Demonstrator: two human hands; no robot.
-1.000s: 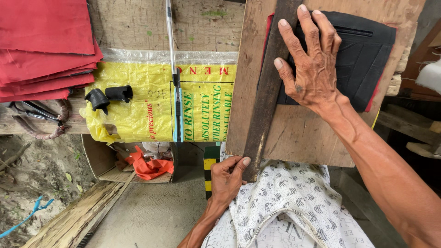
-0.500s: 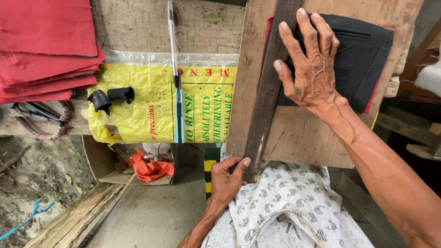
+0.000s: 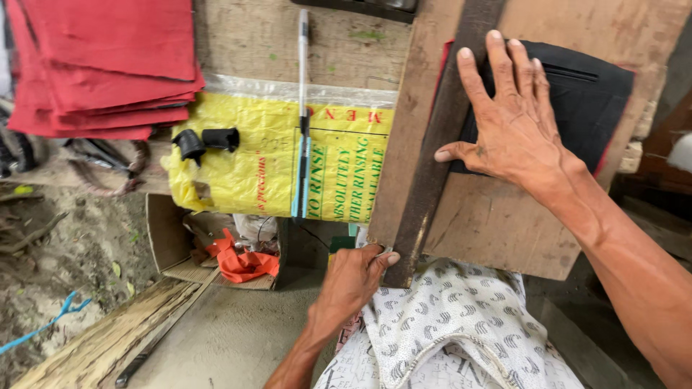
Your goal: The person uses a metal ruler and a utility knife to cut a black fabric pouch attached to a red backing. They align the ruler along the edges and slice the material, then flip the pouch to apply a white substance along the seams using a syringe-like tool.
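Observation:
My right hand [image 3: 515, 122] lies flat with fingers spread on a black sheet [image 3: 587, 101] that rests on a wooden board [image 3: 504, 223]. Its fingertips and thumb also press a long dark strip [image 3: 440, 155] laid diagonally along the sheet's left edge. A thin red layer shows under the black sheet. My left hand [image 3: 353, 277] grips the lower end of the board near the bottom tip of the dark strip. Patterned white cloth [image 3: 447, 331] covers my lap below the board.
A stack of red sheets [image 3: 101, 65] lies at the upper left. A yellow printed sack [image 3: 288, 166] carries two small black pieces [image 3: 209, 140] and a pen [image 3: 303, 115]. Below are an orange scrap [image 3: 241, 263], a cardboard box [image 3: 169, 238], bare ground and bamboo slats [image 3: 108, 338].
My right hand has shifted very slightly on the black sheet. Nothing else has visibly moved.

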